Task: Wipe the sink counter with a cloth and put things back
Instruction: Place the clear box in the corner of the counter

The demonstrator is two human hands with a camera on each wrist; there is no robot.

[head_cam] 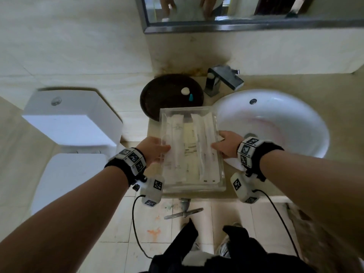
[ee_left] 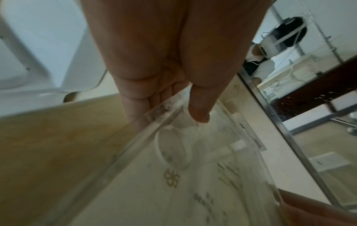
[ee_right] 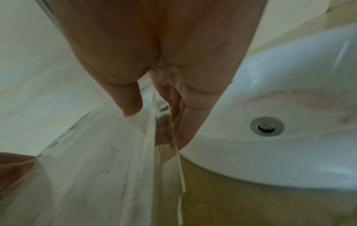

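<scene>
A clear plastic tray (head_cam: 192, 187) holding several white wrapped toiletry packets (head_cam: 189, 146) is over the beige counter (head_cam: 153, 127), just left of the sink. My left hand (head_cam: 163, 150) pinches the tray's left wall (ee_left: 135, 137), thumb (ee_left: 199, 113) inside the rim and fingers outside. My right hand (head_cam: 219, 145) pinches the right wall (ee_right: 152, 137) the same way, thumb (ee_right: 131, 105) inside. The tray's near end reaches the counter's front edge. Whether it rests on the counter or is held just above it, I cannot tell.
The white basin (head_cam: 275, 119) sits close to the tray's right side, with a chrome faucet (head_cam: 222, 79) behind. A dark round dish (head_cam: 165, 95) with two small items lies behind the tray. A toilet (head_cam: 69, 123) stands left. A mirror (head_cam: 236, 16) hangs above.
</scene>
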